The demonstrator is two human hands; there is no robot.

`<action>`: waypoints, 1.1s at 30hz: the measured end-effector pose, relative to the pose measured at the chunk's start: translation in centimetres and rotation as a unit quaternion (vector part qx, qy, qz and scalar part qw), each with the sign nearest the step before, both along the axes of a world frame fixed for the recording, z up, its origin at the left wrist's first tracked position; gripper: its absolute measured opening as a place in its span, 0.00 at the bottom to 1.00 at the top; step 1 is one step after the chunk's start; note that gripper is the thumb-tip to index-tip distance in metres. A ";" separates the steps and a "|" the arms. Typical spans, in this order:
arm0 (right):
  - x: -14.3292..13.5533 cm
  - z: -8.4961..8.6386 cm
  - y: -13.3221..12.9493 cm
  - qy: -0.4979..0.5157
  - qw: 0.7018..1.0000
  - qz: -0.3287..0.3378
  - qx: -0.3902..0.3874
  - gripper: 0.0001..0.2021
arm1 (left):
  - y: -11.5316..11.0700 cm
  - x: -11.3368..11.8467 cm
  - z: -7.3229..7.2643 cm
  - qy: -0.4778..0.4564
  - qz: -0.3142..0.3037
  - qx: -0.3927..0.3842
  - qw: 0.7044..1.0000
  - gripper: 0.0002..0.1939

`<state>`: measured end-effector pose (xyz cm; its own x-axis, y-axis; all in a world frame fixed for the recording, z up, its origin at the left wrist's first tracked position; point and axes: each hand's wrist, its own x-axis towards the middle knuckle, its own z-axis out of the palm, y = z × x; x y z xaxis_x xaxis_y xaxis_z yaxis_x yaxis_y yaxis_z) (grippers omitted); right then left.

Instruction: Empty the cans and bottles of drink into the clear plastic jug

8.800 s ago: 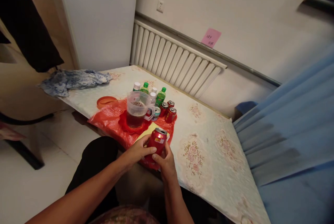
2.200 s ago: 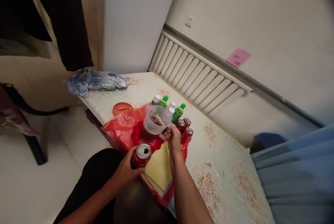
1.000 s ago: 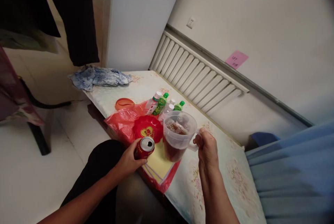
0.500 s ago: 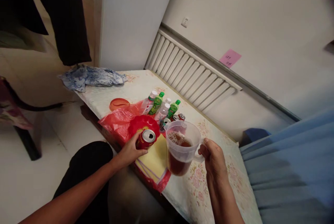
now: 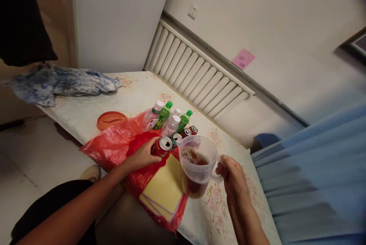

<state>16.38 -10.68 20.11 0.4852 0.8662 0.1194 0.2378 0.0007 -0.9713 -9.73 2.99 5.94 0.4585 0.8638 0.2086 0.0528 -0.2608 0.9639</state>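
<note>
My left hand (image 5: 144,154) is wrapped round a red drink can (image 5: 162,147) with an opened top, held over a red scalloped plate (image 5: 134,144) that my hand and the can partly hide. In my right hand (image 5: 233,172) is the handle of a clear plastic measuring jug (image 5: 197,167), part-filled with brown foamy liquid. The jug is held a little to the right of the can, above the table. Just behind both stand several plastic bottles (image 5: 170,126) with white and green caps, and beside them some opened cans (image 5: 187,132).
A yellow cloth (image 5: 162,188) and a red plastic bag (image 5: 105,146) lie along the near edge of the flowered tablecloth (image 5: 137,85). An orange lid (image 5: 111,120) and a blue-white garment (image 5: 77,81) are further left. A radiator (image 5: 197,66) runs behind; a blue curtain (image 5: 300,184) hangs right.
The can in my left hand has moved closer to the group of bottles and cans. My right hand still holds the jug. The view has shifted, so the table's contents appear further left.
</note>
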 end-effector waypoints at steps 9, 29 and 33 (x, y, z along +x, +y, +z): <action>-0.2 -0.5 1.8 -0.026 0.999 -0.002 -0.031 0.22 | 2.6 0.6 -1.9 -0.008 -0.051 -0.002 0.999 0.39; 0.1 -0.4 3.7 -0.086 0.994 0.034 -0.065 0.23 | 3.6 0.6 -2.3 0.008 -0.054 0.008 0.998 0.40; 0.1 -0.3 3.7 -0.102 0.991 0.041 -0.076 0.24 | 3.6 0.5 -2.2 0.012 -0.054 0.008 0.998 0.40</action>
